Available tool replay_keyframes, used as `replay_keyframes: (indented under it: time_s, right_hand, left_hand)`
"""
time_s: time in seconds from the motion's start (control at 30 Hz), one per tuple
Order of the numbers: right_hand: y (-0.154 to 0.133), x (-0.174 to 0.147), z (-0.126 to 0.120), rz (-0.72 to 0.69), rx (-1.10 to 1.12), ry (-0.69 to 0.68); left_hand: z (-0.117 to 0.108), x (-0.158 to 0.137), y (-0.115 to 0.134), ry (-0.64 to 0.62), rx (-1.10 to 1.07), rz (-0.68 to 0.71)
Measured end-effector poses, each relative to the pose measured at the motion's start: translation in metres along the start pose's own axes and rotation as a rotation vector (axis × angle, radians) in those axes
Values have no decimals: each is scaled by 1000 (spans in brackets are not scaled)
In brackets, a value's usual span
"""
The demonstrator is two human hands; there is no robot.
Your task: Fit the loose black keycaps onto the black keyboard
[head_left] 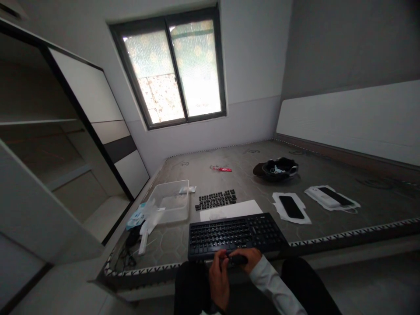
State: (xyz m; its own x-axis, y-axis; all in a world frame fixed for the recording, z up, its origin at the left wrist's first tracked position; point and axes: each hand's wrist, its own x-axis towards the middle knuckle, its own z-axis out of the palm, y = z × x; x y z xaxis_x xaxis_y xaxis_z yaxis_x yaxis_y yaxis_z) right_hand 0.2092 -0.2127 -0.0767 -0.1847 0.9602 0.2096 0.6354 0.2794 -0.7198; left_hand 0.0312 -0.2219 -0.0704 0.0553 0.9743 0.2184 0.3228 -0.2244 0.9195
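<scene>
At the near edge of the mattress (243, 159), just in front of the seated person's knees, both hands are in close, working side by side! The right hand (252, 259) is wrapped around a dark handle-like object (239, 260), its far end lost among the fingers. Beside it the left hand (219, 272) brings thumb and fingertips up to that hidden end; whether they pinch anything, I can't tell from here.

Right behind them lies the black keyboard (218, 236), flat and square to the person, its near edge just by the knuckles. And look beyond it: loose keycaps (216, 200) in tidy rows, past a white sheet (243, 208) tucked up against the keyboard's far edge. Off to the left stands a clear plastic bin (179, 212), well apart from the hands.

So the step in hand, as I judge it, is two-handed fingerwork on that dark piece, with the keyboard itself waiting. The next move seems to call for a steady right-hand hold, light left fingertips, and care not to knock those neat rows out of line!
</scene>
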Motion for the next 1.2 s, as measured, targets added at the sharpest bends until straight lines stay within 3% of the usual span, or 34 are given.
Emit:
replay_keyframes:
  time_s: [0.4,0.67,0.9,1.2]
  right_hand:
    - [-4,1,5,27,40,18]
    - [-1,1,1,53,-22,-1]
    - [-2,2,5,65,-28,31]
    - [-17,6,-3,79,-145,-41]
  left_hand:
    - [9,4,-4,73,4,27]
    - [9,9,-11,-14,-11,25]
    - [13,13,-12,54,-2,42]
    - [17,18,-24,68,-100,-11]
